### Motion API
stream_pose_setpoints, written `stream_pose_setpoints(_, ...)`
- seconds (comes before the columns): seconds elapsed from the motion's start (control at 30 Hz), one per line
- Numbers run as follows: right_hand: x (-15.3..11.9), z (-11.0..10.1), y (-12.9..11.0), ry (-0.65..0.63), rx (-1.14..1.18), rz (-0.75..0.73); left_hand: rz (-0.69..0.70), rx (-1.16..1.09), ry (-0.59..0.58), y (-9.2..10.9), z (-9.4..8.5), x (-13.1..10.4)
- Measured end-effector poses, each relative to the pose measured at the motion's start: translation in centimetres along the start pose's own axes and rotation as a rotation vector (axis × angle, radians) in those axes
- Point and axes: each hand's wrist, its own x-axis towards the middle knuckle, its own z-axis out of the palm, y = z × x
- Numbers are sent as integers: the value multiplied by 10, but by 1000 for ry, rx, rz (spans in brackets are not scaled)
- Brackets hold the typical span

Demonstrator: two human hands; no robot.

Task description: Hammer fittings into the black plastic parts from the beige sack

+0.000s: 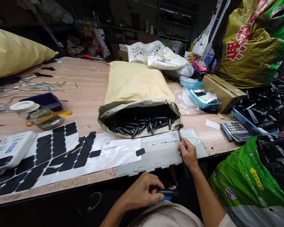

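- Far left of the open cream paper sack (134,82), a plump, pale-yellow bag (16,53) lies above a scatter of thin silvery metal rods (38,86) on the wood-grain table (90,75).
- Nearer the person, also left of the sack, are a white plastic box (16,146), a clear jar with a white lid (46,118) and a dark-blue plastic tray (47,101).
- Between these and the sack, white sheets bearing rounded black patches (59,142) run along the table's near edge.
- Many black, tapered, cylindrical pieces (150,125) lie loose inside the sack's mouth, which faces the person.
- In front of the sack, below the table edge, the left hand (148,190) pinches a slim black cylindrical piece (167,191) between thumb and fingers, its free end pointing right.
- A flat grey board (161,154) lies just before the sack's mouth.
- At the mouth's right corner, the right hand (188,154) grips the handle of a thin hammer-like tool with a dark head (179,135); whether its head touches the sack cannot be told.
- Right of the sack are light-blue plastic baskets (214,105), a brown cardboard box (223,91), a grey calculator (236,130) and a bright-green bag filled with black parts (241,176).
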Motion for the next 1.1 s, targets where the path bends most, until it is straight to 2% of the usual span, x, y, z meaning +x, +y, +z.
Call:
stream_pose_setpoints(0.07, 0, 1, -2, 9, -6, -1, -169, 67, 28, -19, 18, 1)
stream_pose_setpoints(0.13, -1, 1, -3, 6, -4, -7, -320, 160, 113, -38, 31, 6)
stream_pose_setpoints(0.23, -1, 0, -1, -6, -5, -16, -415, 273, 198, -47, 38, 8)
stream_pose_setpoints(0.33, -1, 0, 0, -6, -18, -19, -323, 174, 59, -27, 24, 3)
stream_pose_setpoints(0.4, -1, 1, 1, -3, -28, -23, -211, 71, -27, -7, 3, 3)
stream_pose_setpoints(0.43, -1, 1, 2, -1, -33, -25, -159, 52, -4, 1, -11, 5)
stream_pose_setpoints(0.47, -1, 1, 2, 0, -36, -27, -120, 63, 76, 6, -25, 9)
stream_pose_setpoints(0.53, -1, 2, 3, 4, -40, -30, -83, 171, 385, 6, -56, 22)
stream_pose_setpoints(0.6, -1, 2, 4, 6, -41, -37, -93, 342, 760, -4, -83, 39)
stream_pose_setpoints(0.67, -1, 2, 4, 6, -45, -47, -126, 484, 1002, -20, -103, 56)
stream_pose_setpoints(0.77, -2, 2, 5, 3, -56, -61, -161, 581, 1130, -42, -116, 72)
stream_pose_setpoints(0.87, -3, 1, 4, -3, -54, -73, -142, 602, 1194, -55, -115, 77)
stream_pose_setpoints(1.1, -4, 1, 4, 7, -68, -74, -192, 557, 1267, -63, -112, 78)
